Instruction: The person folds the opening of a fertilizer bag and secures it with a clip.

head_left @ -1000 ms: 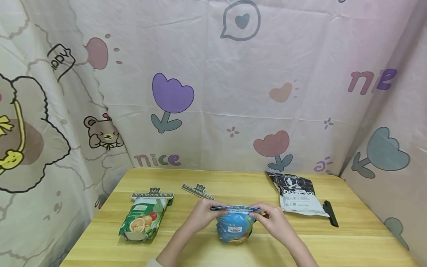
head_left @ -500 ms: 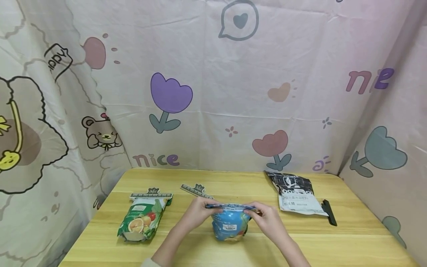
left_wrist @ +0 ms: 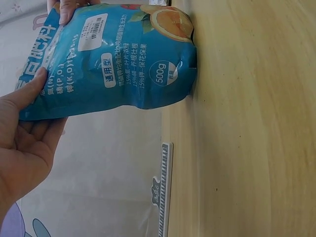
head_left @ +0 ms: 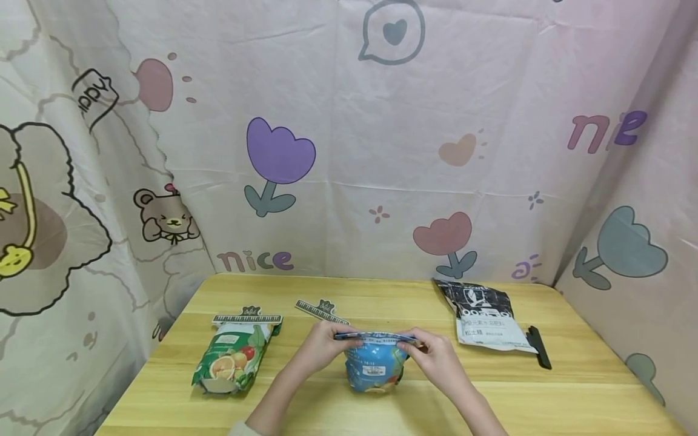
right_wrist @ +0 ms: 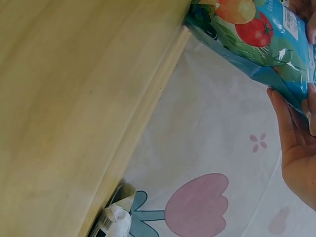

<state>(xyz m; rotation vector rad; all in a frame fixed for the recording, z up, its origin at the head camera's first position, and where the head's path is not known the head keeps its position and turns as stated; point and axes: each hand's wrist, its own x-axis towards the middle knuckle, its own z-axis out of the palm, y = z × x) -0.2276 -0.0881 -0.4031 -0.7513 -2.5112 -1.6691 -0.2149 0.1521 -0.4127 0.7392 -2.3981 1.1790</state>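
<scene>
A blue fertilizer bag (head_left: 374, 368) with pictures of fruit and vegetables stands upright at the front middle of the table, its label reading 500g in the left wrist view. My left hand (head_left: 322, 346) pinches the left end of its flat top edge, thumb on the near face and fingers behind. At the right end, my right hand (head_left: 438, 352) pinches the same edge in the same way. Just behind the left hand lies a piano-key patterned bag clip (head_left: 322, 311), its right end close to the knuckles in the head view.
To the left lies a green bag (head_left: 231, 360) with a matching piano-key clip (head_left: 248, 318) across its top. A black and white bag (head_left: 488, 321) lies at the back right, a black clip (head_left: 538, 347) on its lower end. A printed curtain (head_left: 349, 151) hangs behind the table.
Both hands have shifted slightly left with the blue bag between them, mostly in the first half second. Their pinch on its top edge stays the same. The other bags and clips lie still.
</scene>
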